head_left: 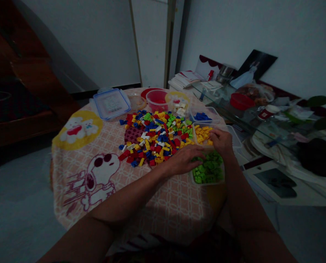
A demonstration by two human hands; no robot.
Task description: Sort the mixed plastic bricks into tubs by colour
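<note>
My left hand (185,159) reaches over the near left edge of a clear box of green toy bricks (208,170), its fingers stretched out and slightly apart. At the right edge of a box of yellow toy bricks (203,133), my right hand (222,143) is closed, fingertips together; whatever they may hold is too small to make out. Left of both boxes spreads a loose pile of mixed toy bricks (159,140) in red, blue, yellow, green and white. Blue bricks (201,116) lie in another clear box behind the yellow ones.
A round table with a patterned cloth (163,212) bears everything. At its back are a blue-rimmed lid (112,104), a red tub (156,101) and some white bricks (181,109). To the right, a glass shelf holds a red bowl (242,101), a paper cup (268,112) and papers.
</note>
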